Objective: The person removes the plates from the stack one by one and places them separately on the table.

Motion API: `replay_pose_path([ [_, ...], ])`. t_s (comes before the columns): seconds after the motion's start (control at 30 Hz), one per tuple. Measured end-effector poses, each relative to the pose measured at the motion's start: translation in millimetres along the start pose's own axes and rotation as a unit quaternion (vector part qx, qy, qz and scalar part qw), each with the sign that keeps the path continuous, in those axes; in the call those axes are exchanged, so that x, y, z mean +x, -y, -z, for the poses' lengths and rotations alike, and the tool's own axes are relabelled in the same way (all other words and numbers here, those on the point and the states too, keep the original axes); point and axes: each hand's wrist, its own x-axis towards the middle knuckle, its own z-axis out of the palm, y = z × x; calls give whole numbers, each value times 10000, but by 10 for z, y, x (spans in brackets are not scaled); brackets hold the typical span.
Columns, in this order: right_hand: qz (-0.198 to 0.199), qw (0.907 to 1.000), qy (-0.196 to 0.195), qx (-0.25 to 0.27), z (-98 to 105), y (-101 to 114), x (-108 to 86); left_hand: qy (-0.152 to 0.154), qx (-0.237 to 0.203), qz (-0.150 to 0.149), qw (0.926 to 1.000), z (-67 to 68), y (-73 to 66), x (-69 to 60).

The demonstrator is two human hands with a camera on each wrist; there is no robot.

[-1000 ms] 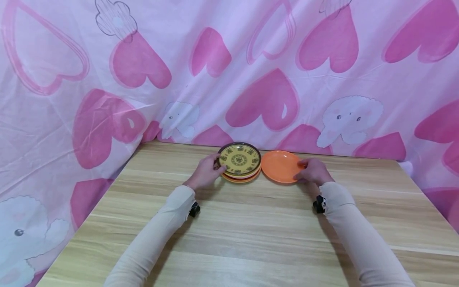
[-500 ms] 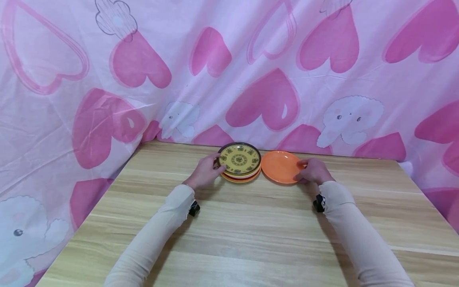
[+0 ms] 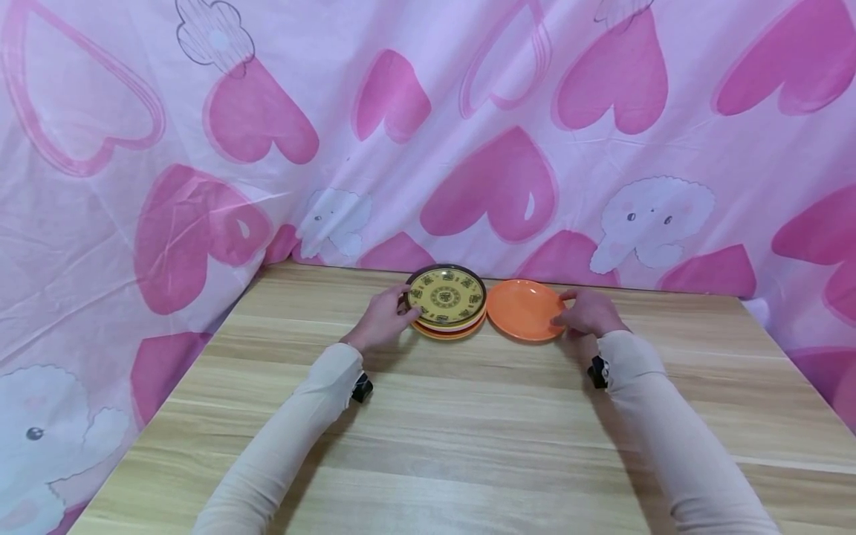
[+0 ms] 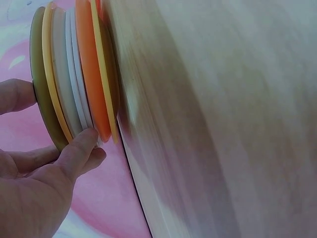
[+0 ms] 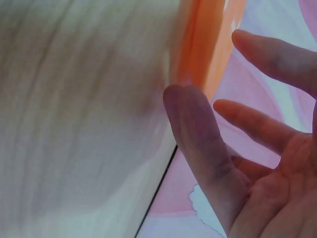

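At the table's back stands a stack of several small plates (image 3: 445, 297), its top plate yellow with a dark rim and dark patterns. The left hand (image 3: 383, 321) holds the stack's left side; the left wrist view has its thumb and fingers (image 4: 79, 151) against the olive, yellow, white and orange rims (image 4: 91, 74). Just right of the stack, an orange plate (image 3: 524, 310) lies flat. The right hand (image 3: 591, 315) is at that plate's right edge. In the right wrist view its fingers are spread and relaxed, with the thumb (image 5: 198, 129) by the orange rim (image 5: 200, 49).
The wood-grain table (image 3: 441, 446) reaches a pink heart-patterned cloth (image 3: 488, 186) hanging behind and to the left. Both plates' places are close to the table's back edge. A small black device (image 3: 362, 388) sits on each wrist.
The right hand has shifted slightly right, its fingers loosened from the orange plate's rim. The left hand and the stack look the same as before.
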Motion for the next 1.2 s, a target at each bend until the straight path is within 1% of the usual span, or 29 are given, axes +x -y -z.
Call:
replay_pose_path([
  [0.13, 79, 9996, -201, -173, 41, 32, -3, -15, 33, -55, 10000, 0, 0, 6],
  [0.27, 154, 9990, -368, -195, 46, 81, -14, -16, -76, -140, 9999, -3, 12, 17],
  [0.37, 261, 9981, -521, -211, 25, 126, -19, -2, -172, -152, 9997, -4, 22, 20],
  [0.53, 457, 9953, -810, -275, -37, 189, -19, 0, -126, -182, 9998, -14, 43, 19],
  [0.6, 533, 9938, -938, -257, -63, 208, -13, -8, -133, -149, 9998, -19, 55, 18],
  [0.77, 651, 9901, -1240, -24, -124, 242, 7, -2, -214, -26, 9998, -24, 66, 20],
  [0.87, 782, 9868, -1398, 217, -168, 256, 14, -4, -239, -22, 9997, -23, 68, 27],
  [0.97, 1117, 9812, -1334, 831, -228, 269, 26, -6, -195, -25, 9998, -20, 60, 33],
  [1.03, 1337, 9754, -1163, 1311, -271, 294, 34, 2, -103, -45, 9999, -19, 54, 33],
  [1.1, 1492, 9674, -893, 1844, -316, 334, 46, 14, -17, -78, 10000, -18, 44, 32],
  [1.2, 1539, 9609, -595, 2223, -377, 421, 57, 35, 45, -135, 9999, -24, 33, 34],
])
